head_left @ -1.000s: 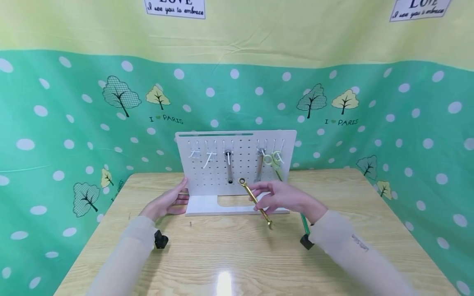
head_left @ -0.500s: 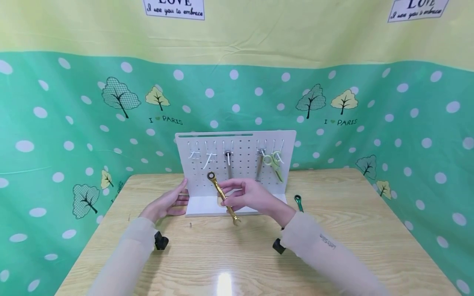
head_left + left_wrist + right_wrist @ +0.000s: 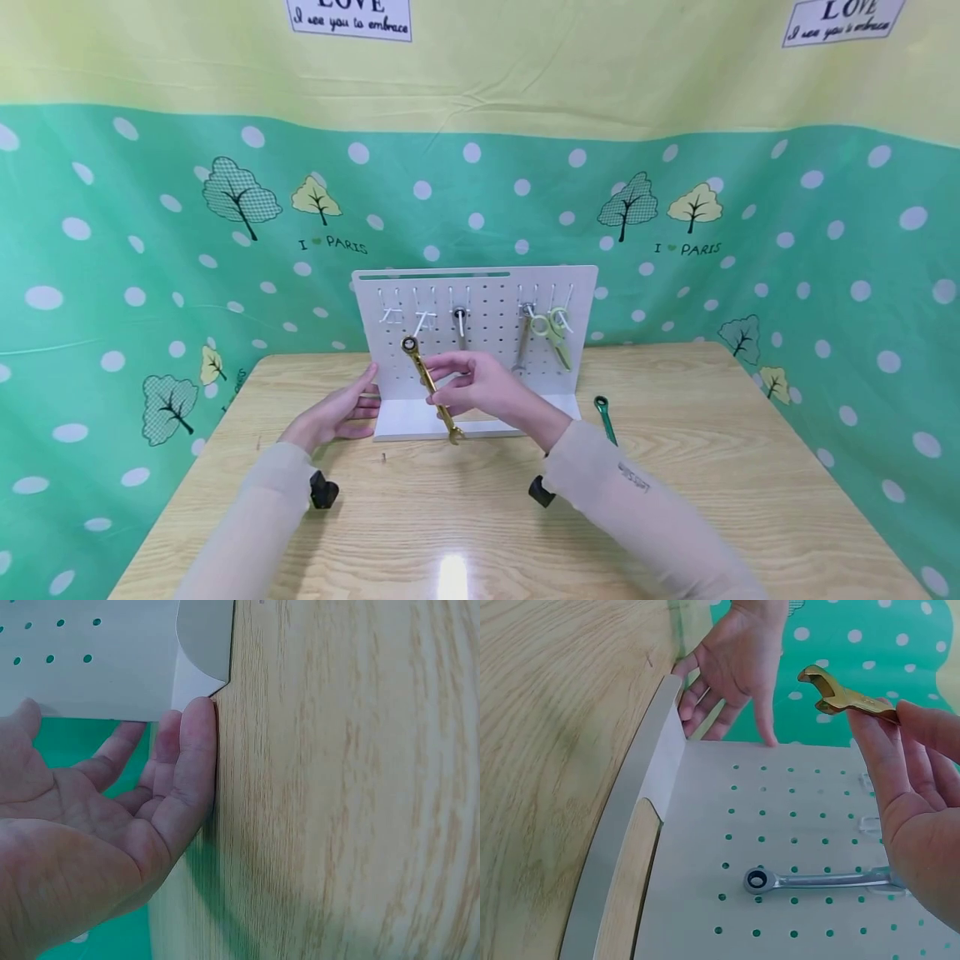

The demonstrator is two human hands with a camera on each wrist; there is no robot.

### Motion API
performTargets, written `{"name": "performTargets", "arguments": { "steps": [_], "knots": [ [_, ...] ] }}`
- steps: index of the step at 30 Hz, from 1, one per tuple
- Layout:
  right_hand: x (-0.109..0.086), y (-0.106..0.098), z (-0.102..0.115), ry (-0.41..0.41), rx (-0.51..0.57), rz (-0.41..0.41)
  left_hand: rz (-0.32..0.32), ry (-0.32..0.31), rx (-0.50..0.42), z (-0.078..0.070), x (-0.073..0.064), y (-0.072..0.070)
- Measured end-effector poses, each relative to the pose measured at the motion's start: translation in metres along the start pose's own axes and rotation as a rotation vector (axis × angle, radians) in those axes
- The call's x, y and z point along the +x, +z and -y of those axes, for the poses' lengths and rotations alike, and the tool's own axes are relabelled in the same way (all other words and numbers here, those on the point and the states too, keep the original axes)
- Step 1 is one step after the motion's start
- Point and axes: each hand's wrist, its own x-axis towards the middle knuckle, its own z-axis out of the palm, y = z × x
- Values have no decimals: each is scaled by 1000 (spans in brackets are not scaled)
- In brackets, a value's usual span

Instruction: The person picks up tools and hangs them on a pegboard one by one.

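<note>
Place: workspace, building unclear | patterned cloth backdrop | wood-grain table | 1 tool pegboard

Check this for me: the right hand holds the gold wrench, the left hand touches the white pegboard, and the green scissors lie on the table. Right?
Not quite: the green scissors hang on the white pegboard, as the head view shows. The right hand does hold the gold wrench, and the left hand touches the white pegboard.

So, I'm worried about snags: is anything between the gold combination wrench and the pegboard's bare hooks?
Nothing visible: in the head view, only pegboard shows between the gold combination wrench and the bare hooks.
</note>
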Motion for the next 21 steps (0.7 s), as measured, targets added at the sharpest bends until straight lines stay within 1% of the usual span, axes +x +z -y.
{"name": "performTargets", "arguments": {
  "steps": [6, 9, 12, 17, 19, 21],
  "knots": [
    [6, -1, -5, 1, -7, -16, 5, 3, 2, 0, -1, 0],
    [9, -1, -6, 13, 7, -35, 7, 0, -1, -1, -2, -1],
    [13, -1, -9, 44, 35, -67, 3, 2, 0, -2, -3, -2],
    [20, 1, -19, 126, 85, -100, 1, 0, 2, -1, -2, -3],
    [23, 3, -22, 141, 80, -103, 4, 1, 4, -1, -2, -3],
    [25, 5, -23, 139, 72, -111, 7, 6, 4, -1, -1, -2]
  ]
}}
